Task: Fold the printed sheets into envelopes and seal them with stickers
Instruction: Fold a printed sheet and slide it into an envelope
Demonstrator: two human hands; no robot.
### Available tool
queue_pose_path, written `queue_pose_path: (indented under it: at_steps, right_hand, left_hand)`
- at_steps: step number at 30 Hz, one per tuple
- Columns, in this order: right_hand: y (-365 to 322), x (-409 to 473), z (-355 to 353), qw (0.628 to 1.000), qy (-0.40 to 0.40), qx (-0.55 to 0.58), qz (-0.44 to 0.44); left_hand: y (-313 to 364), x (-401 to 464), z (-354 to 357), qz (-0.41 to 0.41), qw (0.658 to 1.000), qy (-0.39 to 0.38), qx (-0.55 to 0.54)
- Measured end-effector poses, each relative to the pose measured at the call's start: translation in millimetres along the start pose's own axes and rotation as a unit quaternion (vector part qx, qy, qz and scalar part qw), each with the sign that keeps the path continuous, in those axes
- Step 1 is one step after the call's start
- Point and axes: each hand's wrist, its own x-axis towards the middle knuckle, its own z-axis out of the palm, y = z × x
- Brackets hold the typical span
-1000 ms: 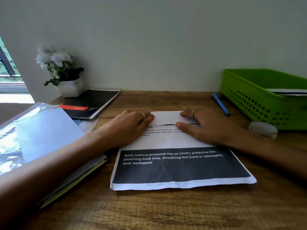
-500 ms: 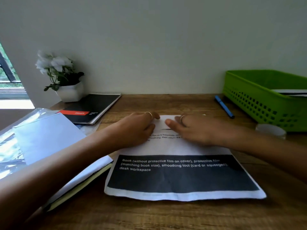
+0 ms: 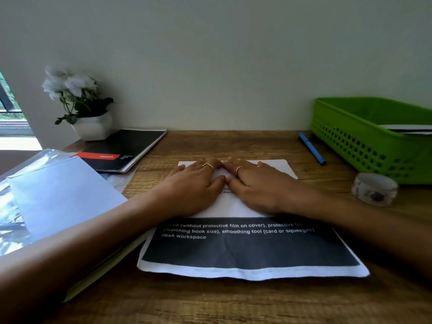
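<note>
Head view, looking down over my forearms: I see the printed sheet (image 3: 252,244) lying flat on the wooden worktop (image 3: 210,300), its near half carrying a dark block with white lettering, its far white part folded over toward me. My left hand (image 3: 191,185) and right hand (image 3: 261,185) both lie palm-down on that folded white part, side by side, thumbs touching at the middle; neither grip is closed on anything, the fingers (image 3: 208,163) are spread flat and pressing the paper. I can see thin rings on fingers of both hands. To the right, just beside the sheet, a roll of patterned tape (image 3: 375,189) stands on the worktop, and behind it a green basket (image 3: 364,146) with papers showing over its rim. A blue pen (image 3: 312,148) lies between the basket and the sheet's far corner. To the left I see a stack of pale paper and clear film (image 3: 58,202), a black notebook (image 3: 126,149) with a red band, and a white pot of white flowers (image 3: 93,127) against the wall.
</note>
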Motion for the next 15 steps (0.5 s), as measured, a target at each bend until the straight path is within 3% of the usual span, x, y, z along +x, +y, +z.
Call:
queue_pose_path:
  at_steps: [8, 15]
  right_hand:
    - [13.3, -8.2, -0.9, 0.997, 0.002, -0.02, 0.075]
    - [26.4, -25.0, -13.2, 0.991, 0.034, -0.049, 0.122]
  left_hand:
    - [-3.2, 3.2, 0.1, -0.02, 0.997, -0.058, 0.038]
    - [-7.2, 3.8, -2.7, -0.013, 0.999, -0.04, 0.031]
